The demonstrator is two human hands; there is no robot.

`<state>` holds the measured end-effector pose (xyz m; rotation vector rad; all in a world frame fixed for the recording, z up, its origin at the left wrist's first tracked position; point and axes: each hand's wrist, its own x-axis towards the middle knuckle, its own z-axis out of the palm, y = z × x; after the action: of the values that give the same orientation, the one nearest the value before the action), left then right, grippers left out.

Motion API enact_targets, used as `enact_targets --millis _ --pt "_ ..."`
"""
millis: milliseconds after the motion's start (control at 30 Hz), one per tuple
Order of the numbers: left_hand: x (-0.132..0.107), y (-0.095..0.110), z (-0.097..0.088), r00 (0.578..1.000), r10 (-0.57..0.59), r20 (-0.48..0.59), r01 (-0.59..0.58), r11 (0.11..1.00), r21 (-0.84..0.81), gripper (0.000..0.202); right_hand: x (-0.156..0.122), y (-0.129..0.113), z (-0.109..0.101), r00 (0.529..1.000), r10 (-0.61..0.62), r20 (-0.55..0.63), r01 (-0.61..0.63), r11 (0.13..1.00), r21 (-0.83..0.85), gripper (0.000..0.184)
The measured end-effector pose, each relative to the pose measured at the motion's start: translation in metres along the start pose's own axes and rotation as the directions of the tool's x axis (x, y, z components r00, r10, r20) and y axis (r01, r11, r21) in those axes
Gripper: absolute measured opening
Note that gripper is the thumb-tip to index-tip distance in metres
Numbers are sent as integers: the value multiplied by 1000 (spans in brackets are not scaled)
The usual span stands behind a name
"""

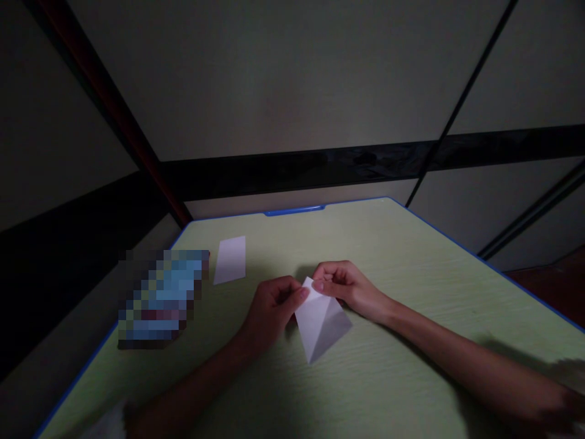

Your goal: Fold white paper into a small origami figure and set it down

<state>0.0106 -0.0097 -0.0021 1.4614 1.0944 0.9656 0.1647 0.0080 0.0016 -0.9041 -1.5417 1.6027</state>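
Note:
A white sheet of paper (316, 326) with a diagonal crease is held just above the table, one corner pointing toward me. My left hand (274, 305) pinches its upper left edge between thumb and fingers. On the upper right side, my right hand (340, 283) grips the same paper, thumb on top and fingers curled behind. The two thumbs are close together near the far corner. What the fingers do behind the paper is hidden.
A second white piece of paper (231, 260) lies flat on the pale green table (393, 372). Left of it is a pixelated bluish object (164, 299). The table has a blue edge with a blue handle (295, 211), near dark-banded cabinet panels (292, 91).

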Motion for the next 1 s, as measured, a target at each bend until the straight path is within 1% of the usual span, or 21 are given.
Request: enact_targets --millis 133,300,500,600,700,800,900,1000 --pt "1 -2 0 1000 2 20 -3 1000 14 25 0 -1 1 1000 -7 13 7 1000 0 34" --pt "1 -4 0 995 27 93 -37 994 106 25 -2 -1 2 998 -28 63 28 1000 1 33" --pt "-1 -1 3 992 15 128 -29 994 108 25 -3 0 1 996 -73 44 75 995 -63 36" --pt "-1 -1 3 996 31 81 -40 993 111 25 -2 0 1 997 -76 26 77 995 -55 36" --pt "-1 -1 1 999 45 -18 -43 994 102 26 0 0 1 999 -49 -2 49 998 -45 36" --pt "1 -2 0 995 37 -96 -33 998 44 25 2 1 0 999 -33 -35 31 998 -57 37" --pt "2 -2 0 993 20 -115 -20 1000 -1 24 2 2 -1 997 -40 -69 35 997 -70 38" --pt "3 -2 0 995 17 -99 -18 1000 -18 24 1 2 -2 997 -38 -70 33 997 -70 38"
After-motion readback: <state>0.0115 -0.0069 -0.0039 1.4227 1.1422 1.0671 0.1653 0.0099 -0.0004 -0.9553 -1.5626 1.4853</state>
